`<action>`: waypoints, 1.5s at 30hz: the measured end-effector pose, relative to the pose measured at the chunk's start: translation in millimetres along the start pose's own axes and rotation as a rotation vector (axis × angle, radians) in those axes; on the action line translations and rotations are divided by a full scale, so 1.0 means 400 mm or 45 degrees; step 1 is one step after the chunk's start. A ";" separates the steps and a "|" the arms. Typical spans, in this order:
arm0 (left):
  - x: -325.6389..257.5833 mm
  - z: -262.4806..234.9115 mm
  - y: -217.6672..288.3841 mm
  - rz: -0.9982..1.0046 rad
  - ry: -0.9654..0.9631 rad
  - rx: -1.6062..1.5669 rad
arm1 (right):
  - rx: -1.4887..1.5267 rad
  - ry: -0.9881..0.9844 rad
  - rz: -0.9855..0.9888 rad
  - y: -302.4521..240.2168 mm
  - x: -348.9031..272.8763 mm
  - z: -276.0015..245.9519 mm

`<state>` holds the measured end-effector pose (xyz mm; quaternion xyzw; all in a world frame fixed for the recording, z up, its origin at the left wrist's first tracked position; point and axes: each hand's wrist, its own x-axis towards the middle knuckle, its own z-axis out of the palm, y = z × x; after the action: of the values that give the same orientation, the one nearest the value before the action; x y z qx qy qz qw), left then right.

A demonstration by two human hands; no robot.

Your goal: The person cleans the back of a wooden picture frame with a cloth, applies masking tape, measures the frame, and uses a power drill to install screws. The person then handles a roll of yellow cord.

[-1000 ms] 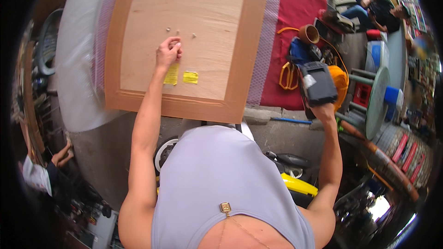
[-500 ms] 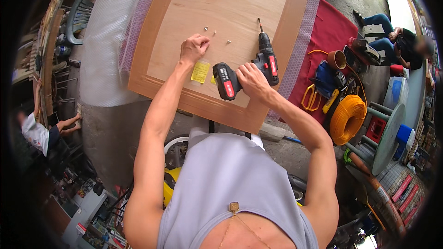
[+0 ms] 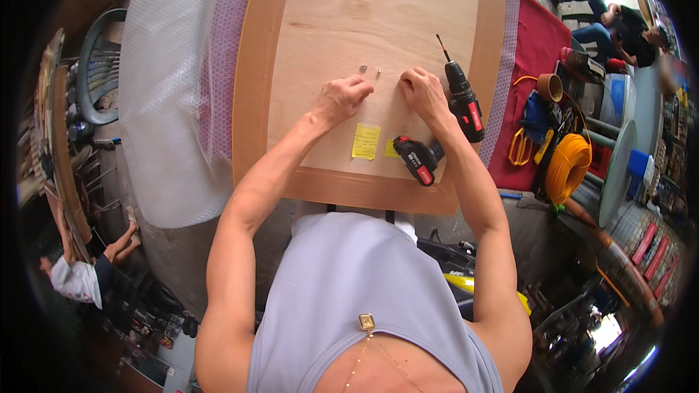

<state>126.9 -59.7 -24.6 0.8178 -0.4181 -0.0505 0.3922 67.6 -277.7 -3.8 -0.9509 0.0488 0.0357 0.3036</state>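
Observation:
On the pale wooden panel [image 3: 386, 4] my two hands are a short distance apart. My left hand [image 3: 341, 100] has its fingers curled in a pinch; whatever may be in them is hidden. My right hand [image 3: 426, 94] also pinches, fingertips just above the wood, and what it holds cannot be made out. Two small metal pieces, a nut-like one [image 3: 363, 68] and a thin screw-like one [image 3: 378, 71], lie just beyond the left fingers. A black and red cordless drill [image 3: 466, 105] rests beside my right wrist, bit pointing away. A yellow note [image 3: 365, 141] sits nearer me.
Bubble wrap [image 3: 171, 87] spreads under the panel's left side. On the right, a red cloth [image 3: 535, 44] bears an orange coiled hose [image 3: 568, 167], yellow-handled scissors [image 3: 520, 148] and other tools. One person [image 3: 633, 33] sits at far right; another [image 3: 76, 276] is at left.
My right hand has let go of the drill, now lying on the panel, and moved left to the small metal pieces. One piece is no longer visible. The view has shifted.

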 end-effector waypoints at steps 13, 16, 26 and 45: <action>0.008 -0.097 0.105 -0.800 0.212 -1.768 | 1.134 0.276 0.457 -0.239 -0.055 -0.029; 0.016 -0.106 0.139 -0.655 0.220 -1.668 | 1.268 0.452 0.344 -0.311 -0.081 -0.041; 0.049 -0.095 0.302 -0.405 0.387 -1.437 | 1.502 0.572 0.310 -0.337 -0.168 -0.125; 0.062 -0.099 0.495 -0.650 0.117 -1.575 | 0.360 0.740 -0.837 -0.167 -0.271 -0.311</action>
<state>31.6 -122.0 144.1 0.5170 -0.0883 -0.3372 0.7818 -27.4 -288.3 146.3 -0.8356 -0.1677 -0.3378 0.3994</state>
